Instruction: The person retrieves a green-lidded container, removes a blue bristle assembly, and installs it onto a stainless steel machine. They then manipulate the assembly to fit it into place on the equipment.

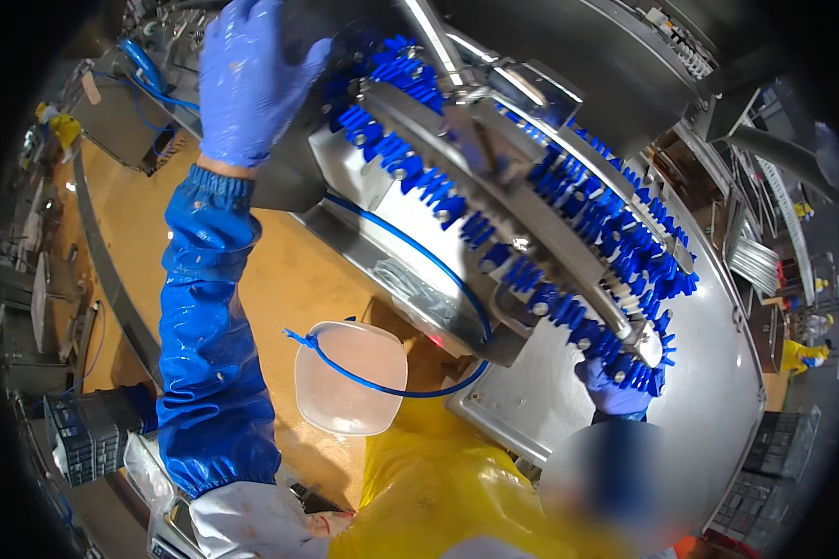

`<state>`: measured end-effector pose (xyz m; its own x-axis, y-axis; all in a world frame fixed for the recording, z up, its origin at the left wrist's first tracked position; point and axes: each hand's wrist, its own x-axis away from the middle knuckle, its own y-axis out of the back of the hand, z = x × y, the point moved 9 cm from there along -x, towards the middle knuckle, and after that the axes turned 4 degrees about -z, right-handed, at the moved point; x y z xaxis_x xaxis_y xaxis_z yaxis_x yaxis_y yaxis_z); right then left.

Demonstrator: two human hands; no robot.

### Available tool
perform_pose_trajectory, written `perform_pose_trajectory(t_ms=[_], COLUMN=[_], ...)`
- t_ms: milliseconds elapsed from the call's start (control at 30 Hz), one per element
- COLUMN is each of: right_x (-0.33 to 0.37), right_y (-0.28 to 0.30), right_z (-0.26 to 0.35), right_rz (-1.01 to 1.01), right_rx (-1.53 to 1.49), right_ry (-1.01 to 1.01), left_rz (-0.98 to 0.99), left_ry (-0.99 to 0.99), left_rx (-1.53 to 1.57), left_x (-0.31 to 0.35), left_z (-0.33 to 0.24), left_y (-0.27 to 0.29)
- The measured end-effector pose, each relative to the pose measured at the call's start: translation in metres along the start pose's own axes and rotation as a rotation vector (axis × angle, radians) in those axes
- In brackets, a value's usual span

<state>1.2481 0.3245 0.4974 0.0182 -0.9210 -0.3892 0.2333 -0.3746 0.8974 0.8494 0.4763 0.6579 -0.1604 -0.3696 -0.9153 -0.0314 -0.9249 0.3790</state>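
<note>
My left hand [256,84], in a purple-blue glove, is raised at the upper left beside the machine's dark metal housing. Its fingers stretch upward and its thumb stands apart; nothing shows in it. A metal frame [494,196] with rows of blue rubber paddles [438,200] slants across the machine. At the frame's lower right end is my right hand [615,391], gloved too, touching or just under the paddles, which hide its fingers. A blue cord [419,244] hangs from the machine and curves over a whitish square tub [350,410], its knotted end at the tub's far left edge.
A metal tray surface [522,405] lies under the paddles, with a raised rim. The wet tan floor [158,242] stretches to the left. Dark crates [89,433] stand at the lower left. People in yellow [802,356] are far off on the right. A blurred round patch covers the lower right.
</note>
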Motion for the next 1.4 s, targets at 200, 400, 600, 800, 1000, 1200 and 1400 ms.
perform_pose_trajectory(t_ms=[200,400,600,800,1000,1200,1400], right_x=[0.014,0.017,0.000,0.026,0.015,0.029,0.023], right_y=[-0.014,-0.029,-0.032,-0.038,-0.037,-0.037,-0.049], right_z=[-0.011,0.007,0.032,-0.026,-0.005,-0.031,-0.001], right_rz=[-0.017,0.037,0.009,0.137,0.056,0.063,0.124], right_rx=[0.410,0.640,0.636,0.553,0.691,0.202,0.652], right_ry=[0.103,0.181,0.159,-0.045,0.096,-0.029,0.273], left_rz=[-0.213,-0.129,-0.124,0.044,0.568,0.980,0.560], left_ry=[-0.044,-0.065,-0.098,-0.171,-0.280,-0.068,0.010], left_rx=[0.298,0.112,0.146,0.349,0.526,0.801,1.036], left_x=[0.008,0.017,0.013,0.000,0.031,0.037,0.035], left_z=[0.025,0.031,0.037,-0.001,-0.078,-0.088,-0.055], left_y=[-0.013,-0.027,-0.018,-0.019,-0.111,-0.148,-0.129])
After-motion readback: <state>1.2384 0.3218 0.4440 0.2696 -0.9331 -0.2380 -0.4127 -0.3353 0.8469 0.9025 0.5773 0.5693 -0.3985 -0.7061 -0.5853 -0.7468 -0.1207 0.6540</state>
